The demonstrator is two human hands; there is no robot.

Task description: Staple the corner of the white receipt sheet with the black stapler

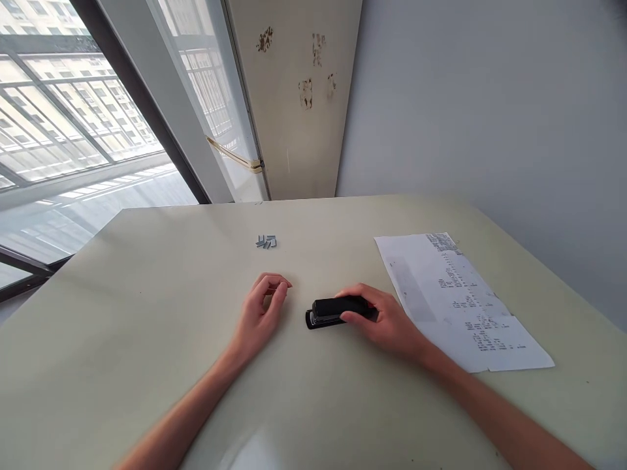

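Observation:
A black stapler (343,308) lies on the table in front of me, its front end pointing left. My right hand (377,320) is closed around its rear part, thumb on the near side and fingers over the far side. Left of the stapler and apart from it, my left hand (264,303) rests on the table. Its fingers are curled and the thumb meets them; I see nothing in them. Beyond my left hand is a small group of several staple strips (266,241).
A printed sheet of paper (441,294) lies on the right side of the pale table (147,313), partly behind my right wrist. A grey wall (490,111) borders the table on the right. A window (73,98) and a stained cabinet-like panel (298,130) stand beyond it.

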